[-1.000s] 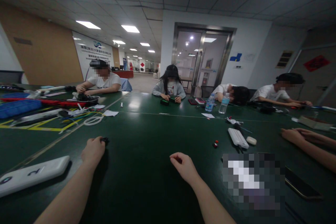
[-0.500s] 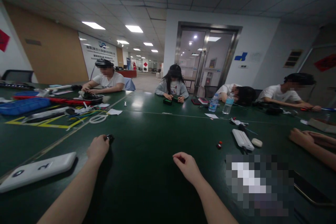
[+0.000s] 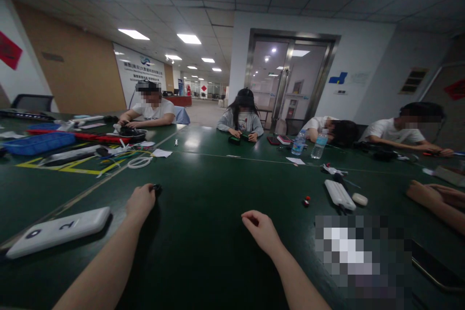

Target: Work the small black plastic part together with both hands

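Note:
My left hand (image 3: 142, 202) is closed on a small black object (image 3: 157, 189) at its fingertips, low over the green table (image 3: 203, 208). To its lower left lies a white power bank (image 3: 60, 231) marked with a 2. My right hand (image 3: 260, 230) rests on the table right of centre, fingers curled and thumb against them, with nothing visible in it. A small red and black object (image 3: 307, 201) lies to the right of that hand.
Blue tray (image 3: 39, 143), cables and a coiled white tube (image 3: 139, 162) are at the left. Two bottles (image 3: 298, 143), a white device (image 3: 339, 194) and a phone (image 3: 436, 264) stand or lie right. Several people sit around; another person's hands (image 3: 428, 196) are at the right edge.
The view has shifted slightly, so most things appear a little further right. My left hand has turned slightly, and less of the black object shows. My right hand keeps its pose.

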A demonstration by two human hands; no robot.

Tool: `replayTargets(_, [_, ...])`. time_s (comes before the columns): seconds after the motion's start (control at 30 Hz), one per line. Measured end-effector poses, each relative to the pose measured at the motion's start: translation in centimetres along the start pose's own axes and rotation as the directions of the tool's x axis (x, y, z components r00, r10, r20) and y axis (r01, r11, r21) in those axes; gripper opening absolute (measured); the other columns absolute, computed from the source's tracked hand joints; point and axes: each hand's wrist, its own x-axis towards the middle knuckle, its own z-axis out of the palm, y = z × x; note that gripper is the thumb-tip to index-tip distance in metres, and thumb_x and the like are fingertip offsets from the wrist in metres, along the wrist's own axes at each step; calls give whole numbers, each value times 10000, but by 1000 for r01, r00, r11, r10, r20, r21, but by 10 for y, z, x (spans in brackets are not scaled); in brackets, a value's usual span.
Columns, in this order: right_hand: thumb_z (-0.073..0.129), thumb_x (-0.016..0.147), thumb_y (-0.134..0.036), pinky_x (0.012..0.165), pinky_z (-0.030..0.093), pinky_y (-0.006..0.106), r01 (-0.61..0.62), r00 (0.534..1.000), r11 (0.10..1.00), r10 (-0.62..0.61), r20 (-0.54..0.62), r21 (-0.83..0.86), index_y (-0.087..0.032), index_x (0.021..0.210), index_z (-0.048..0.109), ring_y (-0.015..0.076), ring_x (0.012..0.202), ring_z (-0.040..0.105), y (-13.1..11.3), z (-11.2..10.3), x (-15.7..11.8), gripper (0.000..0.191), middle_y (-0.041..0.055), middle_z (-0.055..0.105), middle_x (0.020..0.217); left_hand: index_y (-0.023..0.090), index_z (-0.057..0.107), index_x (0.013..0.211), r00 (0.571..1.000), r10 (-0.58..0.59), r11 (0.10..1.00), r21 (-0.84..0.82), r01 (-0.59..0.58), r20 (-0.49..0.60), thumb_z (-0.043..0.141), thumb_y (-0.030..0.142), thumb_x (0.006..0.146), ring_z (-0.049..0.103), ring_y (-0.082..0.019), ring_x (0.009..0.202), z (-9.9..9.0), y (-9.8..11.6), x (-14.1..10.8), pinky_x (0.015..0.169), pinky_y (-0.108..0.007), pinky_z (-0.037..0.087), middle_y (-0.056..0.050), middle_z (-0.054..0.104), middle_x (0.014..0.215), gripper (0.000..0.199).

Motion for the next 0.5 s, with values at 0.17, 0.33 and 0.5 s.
replayTargets(0.17, [531, 836, -281, 814, 473, 329, 9, 1000, 1000, -9, 3, 4, -228, 985, 655, 191, 939, 600, 5, 1, 3, 201, 18, 645, 994, 188, 603, 1184, 998, 49, 999, 17, -49, -33, 365, 287, 837, 596, -292, 989, 3, -2, 1, 797, -385, 494, -145, 577, 1184, 433])
replayTargets(0.33, [536, 835, -294, 815, 473, 330, 18, 1000, 1000, -18, 5, 5, -226, 987, 654, 190, 941, 601, 9, 1, 4, 204, 18, 644, 995, 201, 606, 1191, 998, 58, 998, 33, -58, 0, 367, 271, 843, 593, -276, 993, 4, -1, 2, 811, -362, 487, -142, 564, 1192, 428])
replayTargets(0.5, [527, 842, -282, 815, 476, 326, 14, 1000, 1000, -14, 9, 0, -227, 996, 650, 187, 943, 598, 5, 0, 2, 205, 19, 640, 1003, 217, 602, 1198, 997, 72, 997, 34, -73, 24, 367, 259, 852, 588, -264, 1000, 4, -2, 2, 797, -338, 484, -130, 540, 1210, 421])
